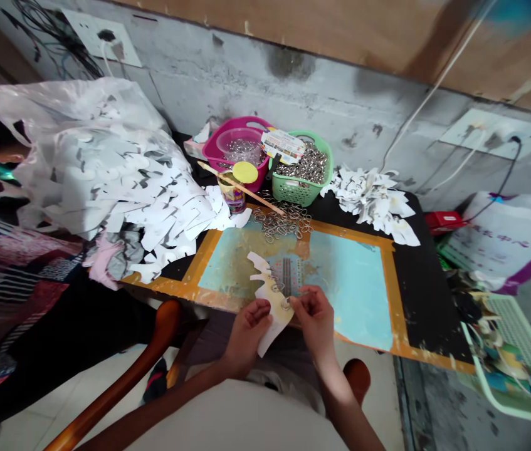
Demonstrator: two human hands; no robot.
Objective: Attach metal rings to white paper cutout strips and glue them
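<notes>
My left hand (246,332) pinches the lower left edge of a cut white piece (269,335), thin like paper or leather, with notched strips at its far end. Several metal rings (276,287) sit along the piece, and yellowish smears show on it. At its right edge my right hand (315,316) has thumb and fingers closed at a metal ring (286,304); its fingertips partly hide the ring. Beyond my hands, a loose heap of metal rings (288,220) lies on the table, with a wooden stick (246,188) resting across a small can (233,199).
White cut pieces (152,188) spill from a plastic bag at left, beside a seated person (21,263). Pink (211,147) and green (293,191) baskets hold metal parts. More white pieces (373,200) lie at right. The taped blue table mat (359,288) is stained. A chair arm (152,357) stands left.
</notes>
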